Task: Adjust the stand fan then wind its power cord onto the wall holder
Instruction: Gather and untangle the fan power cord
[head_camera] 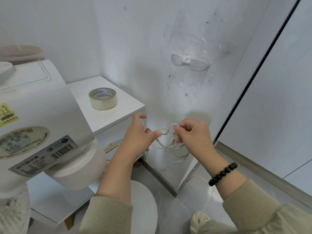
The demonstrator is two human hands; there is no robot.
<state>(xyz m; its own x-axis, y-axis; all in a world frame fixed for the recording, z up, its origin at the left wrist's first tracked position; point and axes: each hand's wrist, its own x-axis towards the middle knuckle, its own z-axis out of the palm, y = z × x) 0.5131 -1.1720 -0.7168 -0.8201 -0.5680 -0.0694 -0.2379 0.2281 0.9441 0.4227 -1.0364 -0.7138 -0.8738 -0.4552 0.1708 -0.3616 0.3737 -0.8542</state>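
The white stand fan (38,119) fills the left side, its motor housing with labels close to the camera and its round base (143,208) on the floor below. Its thin white power cord (168,146) hangs in loose loops in front of the wall. My left hand (138,135) pinches one stretch of the cord between thumb and fingers. My right hand (192,132) grips the gathered loops a little to the right, a short arch of cord spanning the two hands. The white wall holder (189,61) is taped to the wall above, with no cord on it.
A roll of clear tape (103,98) lies on a white cabinet (118,115) with a brass handle, left of my hands. A sliding door frame (236,115) runs along the right. A slipper (200,220) shows on the grey floor.
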